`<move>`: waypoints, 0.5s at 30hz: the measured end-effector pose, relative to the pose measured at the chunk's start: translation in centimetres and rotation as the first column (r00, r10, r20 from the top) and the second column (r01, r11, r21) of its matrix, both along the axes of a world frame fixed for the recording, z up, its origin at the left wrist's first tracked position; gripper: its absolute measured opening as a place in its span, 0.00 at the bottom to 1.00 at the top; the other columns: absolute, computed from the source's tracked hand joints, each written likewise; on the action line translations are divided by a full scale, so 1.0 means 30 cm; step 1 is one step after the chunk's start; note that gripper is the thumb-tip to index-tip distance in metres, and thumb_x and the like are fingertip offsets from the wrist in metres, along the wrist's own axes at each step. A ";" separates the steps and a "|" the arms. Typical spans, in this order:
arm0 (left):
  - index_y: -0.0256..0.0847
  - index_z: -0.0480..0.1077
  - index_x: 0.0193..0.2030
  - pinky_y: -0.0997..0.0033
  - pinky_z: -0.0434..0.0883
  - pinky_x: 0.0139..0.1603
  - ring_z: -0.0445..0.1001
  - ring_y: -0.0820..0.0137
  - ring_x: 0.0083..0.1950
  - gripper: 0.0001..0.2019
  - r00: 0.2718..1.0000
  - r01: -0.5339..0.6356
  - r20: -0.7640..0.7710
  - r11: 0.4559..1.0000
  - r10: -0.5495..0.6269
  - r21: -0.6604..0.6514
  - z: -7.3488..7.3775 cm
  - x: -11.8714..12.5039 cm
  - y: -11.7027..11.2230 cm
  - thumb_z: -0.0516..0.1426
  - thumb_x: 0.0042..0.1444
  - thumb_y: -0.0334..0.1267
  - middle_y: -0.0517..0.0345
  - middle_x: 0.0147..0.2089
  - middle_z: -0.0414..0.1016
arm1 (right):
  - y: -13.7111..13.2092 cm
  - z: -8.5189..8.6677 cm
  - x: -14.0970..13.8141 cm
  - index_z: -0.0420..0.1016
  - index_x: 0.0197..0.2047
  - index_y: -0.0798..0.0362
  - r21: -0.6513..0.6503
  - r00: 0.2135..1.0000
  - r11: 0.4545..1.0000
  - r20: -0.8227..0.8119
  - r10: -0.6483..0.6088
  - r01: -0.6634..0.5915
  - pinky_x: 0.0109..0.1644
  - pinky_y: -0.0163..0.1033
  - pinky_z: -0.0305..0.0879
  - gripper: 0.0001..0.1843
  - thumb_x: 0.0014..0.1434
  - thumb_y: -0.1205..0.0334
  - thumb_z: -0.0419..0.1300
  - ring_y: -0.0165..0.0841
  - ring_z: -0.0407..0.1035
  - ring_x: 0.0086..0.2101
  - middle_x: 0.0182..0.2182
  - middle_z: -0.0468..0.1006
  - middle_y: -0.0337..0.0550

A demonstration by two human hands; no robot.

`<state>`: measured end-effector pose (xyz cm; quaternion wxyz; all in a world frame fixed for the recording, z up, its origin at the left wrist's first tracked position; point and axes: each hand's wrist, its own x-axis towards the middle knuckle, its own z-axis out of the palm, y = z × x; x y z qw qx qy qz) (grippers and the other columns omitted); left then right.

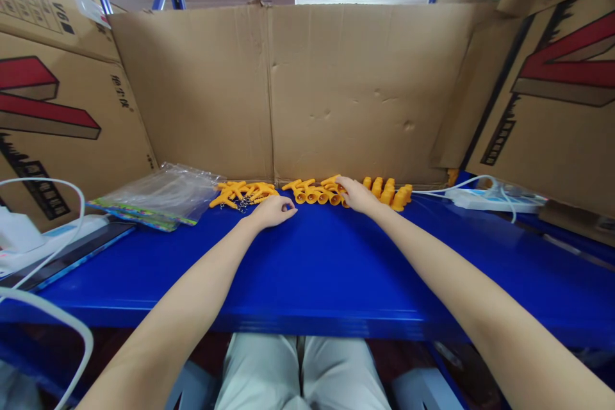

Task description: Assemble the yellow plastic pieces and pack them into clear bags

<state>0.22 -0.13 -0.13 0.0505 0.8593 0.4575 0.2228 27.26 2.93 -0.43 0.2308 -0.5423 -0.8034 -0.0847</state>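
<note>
My left hand (275, 210) rests on the blue tabletop with its fingers loosely curled in; nothing shows in them. Just beyond it lies a pile of orange T-shaped pieces (233, 191), some with small metal chains (244, 204). My right hand (356, 195) reaches to the back of the table, its fingertips closed on an orange T-shaped piece (329, 180). Under and beside those fingers, a row of orange cup-shaped pieces (311, 197) lies with open ends toward me. To the right of this hand stand several more orange pieces (387, 191) in rows.
Clear plastic bags (166, 195) lie in a stack at left. Cardboard walls (365, 90) enclose the blue table (317, 269) at the back and sides. White power strips (494, 200) with cables sit at both ends; a dark flat device (86, 250) lies at left.
</note>
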 end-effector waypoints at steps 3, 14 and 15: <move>0.37 0.75 0.36 0.72 0.64 0.32 0.72 0.70 0.30 0.13 1.000 -0.005 -0.003 1.000 0.005 0.003 -0.002 0.000 0.002 0.53 0.53 0.42 0.56 0.30 0.76 | 0.009 0.061 0.028 0.68 0.56 0.49 -0.145 0.993 0.984 0.072 -0.093 0.103 0.61 0.61 0.48 0.24 0.55 0.67 0.56 0.45 0.59 0.58 0.57 0.68 0.48; 0.37 0.75 0.36 0.72 0.64 0.33 0.72 0.69 0.30 0.13 1.000 0.003 -0.025 1.000 -0.003 0.005 -0.005 0.001 0.010 0.53 0.53 0.42 0.56 0.29 0.75 | 0.020 0.209 0.207 0.78 0.44 0.56 -0.347 0.944 0.887 0.231 -0.234 0.304 0.45 0.39 0.67 0.15 0.53 0.67 0.57 0.40 0.73 0.42 0.42 0.79 0.50; 0.37 0.75 0.36 0.72 0.65 0.33 0.72 0.69 0.30 0.14 1.000 0.003 -0.028 1.000 -0.002 0.005 -0.006 0.001 0.011 0.53 0.53 0.43 0.56 0.29 0.76 | 0.020 0.194 0.210 0.78 0.42 0.56 -0.375 0.944 0.878 0.249 -0.215 0.299 0.44 0.39 0.67 0.14 0.53 0.66 0.58 0.40 0.74 0.40 0.41 0.79 0.50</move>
